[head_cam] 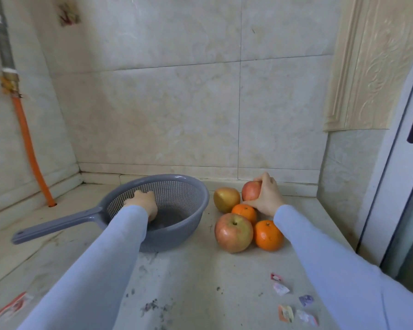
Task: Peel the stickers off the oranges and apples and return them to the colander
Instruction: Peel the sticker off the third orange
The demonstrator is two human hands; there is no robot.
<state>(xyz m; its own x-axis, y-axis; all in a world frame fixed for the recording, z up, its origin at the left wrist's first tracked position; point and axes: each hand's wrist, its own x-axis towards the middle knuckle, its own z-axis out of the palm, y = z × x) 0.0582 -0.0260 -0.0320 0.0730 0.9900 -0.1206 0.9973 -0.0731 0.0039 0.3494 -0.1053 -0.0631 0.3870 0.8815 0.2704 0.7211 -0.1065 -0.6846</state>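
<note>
Inside colander [174, 236]: my left hand [144, 203] reaches down into the grey bowl, back of the hand up. Its fingertips are hidden, so I cannot tell whether it holds anything.
Colander handle [57, 226]: points left, away from the fruit, and lies low over the counter [188, 282].
Right of colander, far row: my right hand [268, 198] curls fingers and thumb round a red apple [250, 190]. A yellow-green apple [225, 198] sits just beside it, on the colander side.
Right of colander, middle: small orange [244, 211], packed between the other fruit.
Right of colander, near row: large apple [233, 232], stem up, touching a second orange [268, 234].
Right of colander, nearest me: peeled stickers [293, 298] scattered on the counter, well apart from the fruit.
</note>
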